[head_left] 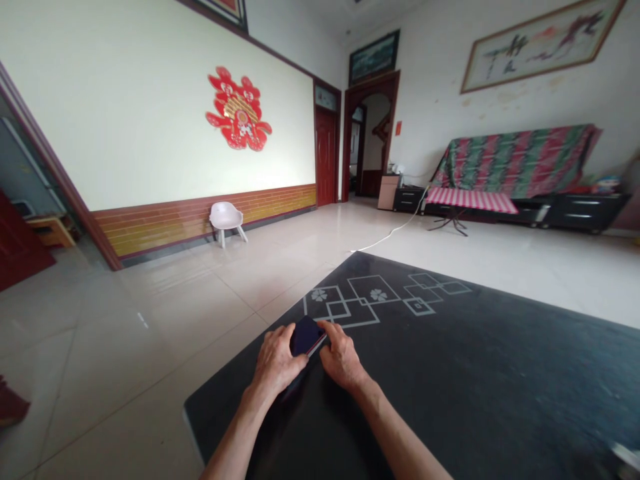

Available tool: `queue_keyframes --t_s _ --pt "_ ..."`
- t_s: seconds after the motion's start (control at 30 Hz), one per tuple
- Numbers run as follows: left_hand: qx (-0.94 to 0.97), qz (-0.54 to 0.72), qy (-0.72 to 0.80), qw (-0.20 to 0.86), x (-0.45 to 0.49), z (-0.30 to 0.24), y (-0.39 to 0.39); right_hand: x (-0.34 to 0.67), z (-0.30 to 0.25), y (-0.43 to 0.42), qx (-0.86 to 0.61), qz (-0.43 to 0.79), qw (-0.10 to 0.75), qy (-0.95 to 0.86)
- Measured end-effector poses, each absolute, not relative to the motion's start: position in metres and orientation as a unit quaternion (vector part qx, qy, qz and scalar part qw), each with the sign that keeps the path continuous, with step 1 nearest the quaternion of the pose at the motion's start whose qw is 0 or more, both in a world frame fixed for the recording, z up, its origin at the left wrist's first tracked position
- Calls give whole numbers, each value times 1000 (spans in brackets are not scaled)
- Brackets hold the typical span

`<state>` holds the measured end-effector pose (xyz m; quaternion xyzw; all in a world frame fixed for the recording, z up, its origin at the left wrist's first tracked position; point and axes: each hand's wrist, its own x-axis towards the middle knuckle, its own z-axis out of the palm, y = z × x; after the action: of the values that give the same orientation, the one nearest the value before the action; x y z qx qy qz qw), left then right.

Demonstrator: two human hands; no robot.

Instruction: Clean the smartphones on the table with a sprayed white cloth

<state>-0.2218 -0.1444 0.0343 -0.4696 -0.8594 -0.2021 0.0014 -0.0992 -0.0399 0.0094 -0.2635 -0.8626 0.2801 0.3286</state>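
Observation:
A dark phone point(306, 335) is held tilted just above the black glass table point(475, 373), near the table's left edge. My left hand point(277, 363) grips its near left side with curled fingers. My right hand point(341, 359) holds its right edge, thumb and fingers pinched on it. Both forearms reach in from the bottom of the view. White square and flower patterns point(373, 298) are printed on the tabletop just beyond the phone.
Tiled floor lies to the left and beyond the table. A small white chair point(227, 218) stands by the left wall under a red decoration point(239, 109). A covered sofa point(515, 167), low dark cabinets point(580, 210) and a white cable point(395, 231) sit at the far right.

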Motion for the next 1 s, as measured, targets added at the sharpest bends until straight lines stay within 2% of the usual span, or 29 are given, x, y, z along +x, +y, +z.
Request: queue_keyframes --t_s 0.27,0.47,0.63,0.73,1.0 --pt "-509 -211 -834 39 -203 50 -149 -77 14 -46 -260 283 402 -831" --pt "-616 -204 -761 -26 -125 44 -123 27 4 -47 -355 247 432 -791" --pt "-721 -202 -654 -111 -40 24 -99 146 -5 -62 -439 186 411 -777" --pt "-754 -203 -612 -126 1 20 -87 195 -7 -69 -469 135 381 -785" --pt "-726 -192 -651 -110 54 20 -72 222 -24 -70 -509 65 359 -780"
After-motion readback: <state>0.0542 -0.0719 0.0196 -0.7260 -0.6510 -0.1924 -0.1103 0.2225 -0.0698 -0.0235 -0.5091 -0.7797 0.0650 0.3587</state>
